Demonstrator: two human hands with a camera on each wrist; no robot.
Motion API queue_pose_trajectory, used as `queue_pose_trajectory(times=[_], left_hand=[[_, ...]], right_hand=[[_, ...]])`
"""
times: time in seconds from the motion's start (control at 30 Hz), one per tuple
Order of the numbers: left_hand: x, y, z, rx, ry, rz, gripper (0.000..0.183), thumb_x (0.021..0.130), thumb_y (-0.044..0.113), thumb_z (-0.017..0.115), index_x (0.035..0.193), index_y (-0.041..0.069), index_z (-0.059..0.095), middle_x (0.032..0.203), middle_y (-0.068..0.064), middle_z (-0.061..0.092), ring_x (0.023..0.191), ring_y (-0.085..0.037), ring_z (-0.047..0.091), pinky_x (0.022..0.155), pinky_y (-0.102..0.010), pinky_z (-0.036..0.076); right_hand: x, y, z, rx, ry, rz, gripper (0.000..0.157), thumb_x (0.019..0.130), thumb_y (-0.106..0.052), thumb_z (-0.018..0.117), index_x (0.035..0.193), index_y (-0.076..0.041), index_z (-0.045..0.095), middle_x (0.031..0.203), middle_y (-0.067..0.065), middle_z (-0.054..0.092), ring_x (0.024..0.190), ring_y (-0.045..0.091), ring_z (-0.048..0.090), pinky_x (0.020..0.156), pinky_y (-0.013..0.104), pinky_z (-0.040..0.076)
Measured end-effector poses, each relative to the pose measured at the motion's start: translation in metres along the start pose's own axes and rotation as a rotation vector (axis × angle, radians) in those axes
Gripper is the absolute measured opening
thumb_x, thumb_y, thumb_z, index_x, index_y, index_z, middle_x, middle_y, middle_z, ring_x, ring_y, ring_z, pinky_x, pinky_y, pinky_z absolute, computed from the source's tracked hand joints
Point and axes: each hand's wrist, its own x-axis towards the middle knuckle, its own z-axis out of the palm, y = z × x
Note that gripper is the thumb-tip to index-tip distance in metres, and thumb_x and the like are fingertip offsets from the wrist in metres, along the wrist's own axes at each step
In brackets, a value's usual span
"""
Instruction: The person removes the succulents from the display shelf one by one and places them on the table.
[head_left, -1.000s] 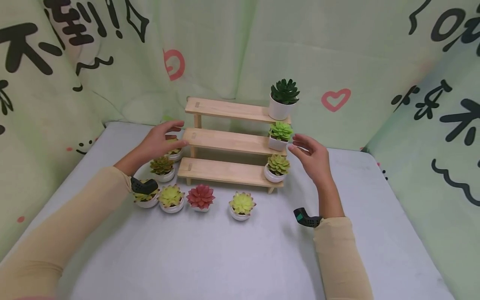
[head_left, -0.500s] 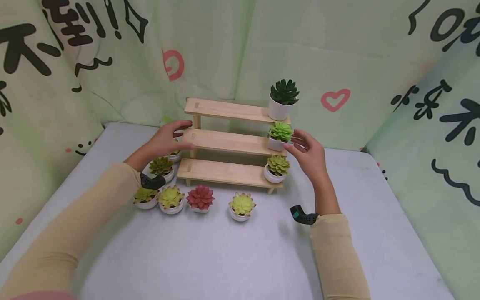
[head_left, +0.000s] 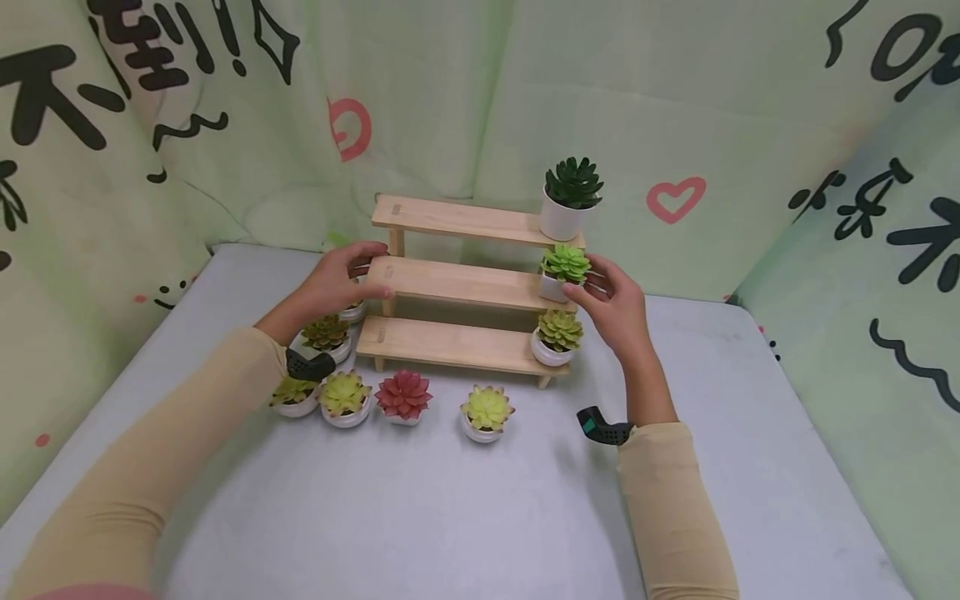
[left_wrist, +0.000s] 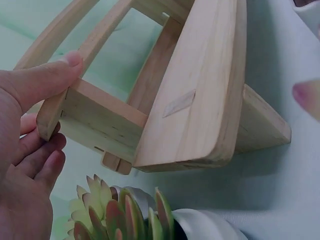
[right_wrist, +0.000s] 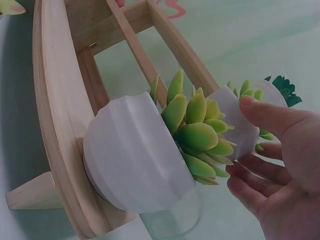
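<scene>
A three-tier wooden plant stand stands at the back of the table. My left hand grips the left end of its middle shelf, thumb on top and fingers curled below in the left wrist view. At the other end of that shelf, my right hand holds the white square pot of a bright green succulent, thumb on the pot's near side. A dark green succulent in a white pot sits on the top shelf's right end. Below, a yellow-green succulent in a ribbed white pot sits on the bottom shelf.
Left of and before the stand are several potted succulents, including a red one, a yellow-green one and another further left. A printed pale green curtain hangs close behind the stand. White cloth covers the table.
My left hand has moved right onto the middle shelf's end. My right hand has come left and taken hold of the bright green succulent's pot. The stand and plants hold their places.
</scene>
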Motion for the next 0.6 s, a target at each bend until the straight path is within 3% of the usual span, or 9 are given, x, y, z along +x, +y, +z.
queue_pose_trajectory(times=[0.6], left_hand=[[0.0006,0.0000,-0.0005,0.000,0.004,-0.012,0.072,0.082,0.021,0.077,0.144,0.006,0.042,0.147,-0.016,0.044,0.136,-0.035,0.044,0.112,-0.049,0.038]], right_hand=[[0.0045,-0.0017,0.0033,0.001,0.011,0.001,0.061,0.087,-0.029,0.073,0.141,-0.013,0.049,0.138,0.010,0.054,0.126,0.024,0.054,0.106,0.037,0.047]])
